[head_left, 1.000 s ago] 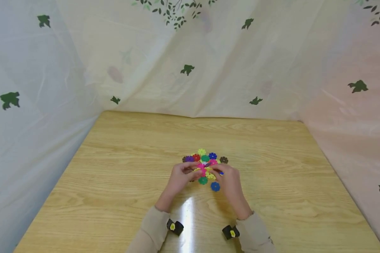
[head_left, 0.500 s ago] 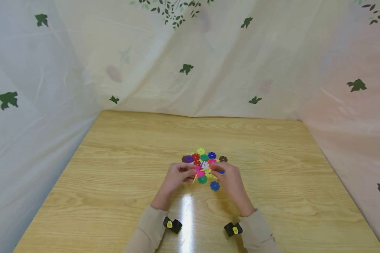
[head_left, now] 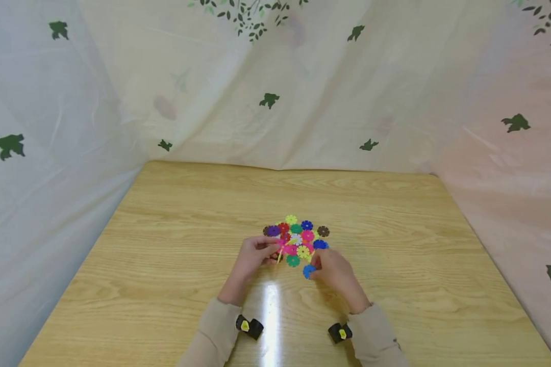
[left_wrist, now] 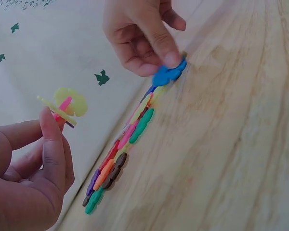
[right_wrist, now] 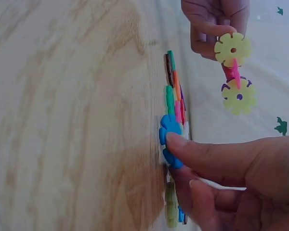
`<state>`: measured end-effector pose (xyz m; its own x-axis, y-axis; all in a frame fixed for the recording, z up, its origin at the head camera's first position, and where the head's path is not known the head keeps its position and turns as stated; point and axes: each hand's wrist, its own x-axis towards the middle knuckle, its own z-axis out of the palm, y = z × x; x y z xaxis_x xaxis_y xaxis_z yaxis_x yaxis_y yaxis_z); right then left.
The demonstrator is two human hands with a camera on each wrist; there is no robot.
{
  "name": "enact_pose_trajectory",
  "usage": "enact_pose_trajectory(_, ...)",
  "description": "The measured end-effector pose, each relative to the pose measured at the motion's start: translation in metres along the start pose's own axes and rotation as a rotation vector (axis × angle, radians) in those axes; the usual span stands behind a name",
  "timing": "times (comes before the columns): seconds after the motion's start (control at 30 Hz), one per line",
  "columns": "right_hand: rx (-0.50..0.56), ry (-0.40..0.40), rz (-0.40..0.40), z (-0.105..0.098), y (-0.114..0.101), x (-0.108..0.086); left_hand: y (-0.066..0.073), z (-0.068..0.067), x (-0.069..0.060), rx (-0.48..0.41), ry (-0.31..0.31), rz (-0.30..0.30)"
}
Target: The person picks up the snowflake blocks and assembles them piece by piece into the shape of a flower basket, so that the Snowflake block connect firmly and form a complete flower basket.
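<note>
My left hand [head_left: 252,257] pinches a small joined build of flower-shaped plastic snap discs, raised off the table. In the right wrist view, a pink disc [right_wrist: 235,72] links two yellow discs [right_wrist: 241,107], and purple shows behind the lower one. Thumb and fingers of my right hand [head_left: 337,272] pinch a blue flower disc [head_left: 308,271] at the near side of the loose discs; the left wrist view has this blue disc [left_wrist: 167,74] low over the tabletop or touching it, I cannot tell which. Left fingers hide part of the build.
Loose discs in many colours lie in a flat cluster before my hands, among them a green disc [head_left: 293,261], a brown disc [head_left: 323,231] and a purple disc [head_left: 273,231]. The wooden table [head_left: 202,204] meets a hanging printed cloth [head_left: 220,127] at its far edge.
My right hand has left the joined build, moved toward me and taken hold of the blue disc. My left hand keeps the build, slightly further left than before.
</note>
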<state>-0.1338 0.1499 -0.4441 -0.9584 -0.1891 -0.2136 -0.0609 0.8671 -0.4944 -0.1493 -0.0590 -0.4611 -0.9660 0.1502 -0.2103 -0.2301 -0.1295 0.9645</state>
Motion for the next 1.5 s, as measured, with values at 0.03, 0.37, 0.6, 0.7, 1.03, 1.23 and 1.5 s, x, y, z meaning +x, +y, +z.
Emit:
enact_pose_trajectory(0.03, 0.023, 0.020, 0.006, 0.001, 0.000, 0.000, -0.001, 0.001, 0.000, -0.014, -0.004, -0.008)
enact_pose_trajectory(0.37, 0.273, 0.349, -0.132, 0.006, -0.011, 0.000, -0.006, 0.012, 0.000, -0.102, -0.048, -0.030)
enact_pose_trajectory(0.6, 0.245, 0.415, -0.183, 0.010, -0.012, 0.000, -0.005, 0.016, -0.003, -0.120, -0.039, -0.042)
enact_pose_trajectory(0.7, 0.187, 0.456, -0.231, 0.011, -0.013, -0.002, -0.005, 0.015, -0.004, -0.102, -0.036, -0.035)
enact_pose_trajectory(1.03, 0.061, 0.534, -0.320, 0.009, -0.020, -0.006, -0.004, 0.023, -0.004, -0.086, -0.010, 0.008)
enact_pose_trajectory(1.23, 0.000, 0.598, -0.394, 0.010, -0.022, -0.005, -0.006, 0.024, -0.005, -0.058, -0.022, 0.019)
enact_pose_trajectory(1.5, 0.079, 0.435, -0.271, -0.001, -0.020, -0.003, -0.005, 0.015, -0.002, -0.070, 0.003, -0.009)
